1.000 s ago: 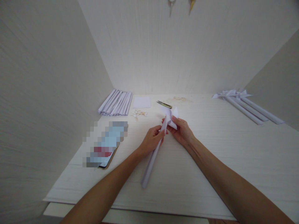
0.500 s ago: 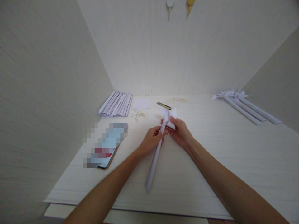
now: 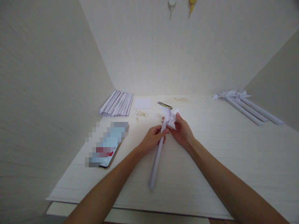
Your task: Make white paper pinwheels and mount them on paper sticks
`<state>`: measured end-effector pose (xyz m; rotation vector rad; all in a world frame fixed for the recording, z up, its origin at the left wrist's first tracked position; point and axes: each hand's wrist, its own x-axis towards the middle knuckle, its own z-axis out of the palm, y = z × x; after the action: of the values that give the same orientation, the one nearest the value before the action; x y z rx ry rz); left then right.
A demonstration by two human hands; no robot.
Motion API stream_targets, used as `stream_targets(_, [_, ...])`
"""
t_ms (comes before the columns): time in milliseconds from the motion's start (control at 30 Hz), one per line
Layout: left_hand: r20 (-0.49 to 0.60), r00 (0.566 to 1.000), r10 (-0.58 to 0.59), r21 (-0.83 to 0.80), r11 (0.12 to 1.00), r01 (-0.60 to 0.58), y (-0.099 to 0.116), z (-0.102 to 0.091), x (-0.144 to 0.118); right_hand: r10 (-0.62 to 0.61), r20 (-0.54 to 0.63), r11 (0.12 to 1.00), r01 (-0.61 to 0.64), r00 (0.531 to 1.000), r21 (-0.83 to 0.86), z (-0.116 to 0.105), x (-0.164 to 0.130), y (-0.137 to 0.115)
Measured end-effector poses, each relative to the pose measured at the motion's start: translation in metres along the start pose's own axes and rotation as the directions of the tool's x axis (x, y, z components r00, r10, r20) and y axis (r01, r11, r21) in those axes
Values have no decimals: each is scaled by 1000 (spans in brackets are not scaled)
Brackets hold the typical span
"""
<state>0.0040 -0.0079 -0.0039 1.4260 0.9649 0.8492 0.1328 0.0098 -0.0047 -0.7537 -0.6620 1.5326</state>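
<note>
My left hand (image 3: 153, 139) is closed around a rolled white paper tube (image 3: 156, 166), thumb across its front. The tube slants, its lower end toward me. At its top sits a white paper pinwheel (image 3: 172, 117) with folded blades. My right hand (image 3: 182, 130) curls around the right side of the pinwheel, fingers behind it and thumb by a blade's edge. The blades partly hide those fingers. Just beyond the pinwheel lies a pair of thread snips (image 3: 164, 105).
Several paper tubes (image 3: 116, 104) lie stacked at the back left, beside a white paper square (image 3: 142, 103) and small white-tipped bits (image 3: 140, 114). A phone (image 3: 109, 146) lies left of my hands. Finished pinwheels (image 3: 231, 94) on tubes lie at the back right. Walls enclose the table.
My right thumb has lifted from the pinwheel's face toward its right blade, showing more of the paper. The left hand keeps its hold on the tube. The view has shifted slightly.
</note>
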Motion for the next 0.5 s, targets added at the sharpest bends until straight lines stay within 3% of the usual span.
stream_targets(500, [-28,1000,-8,-57,998,7,3,1,-1,-5,8,998,5,1000,61,5,-2,-3])
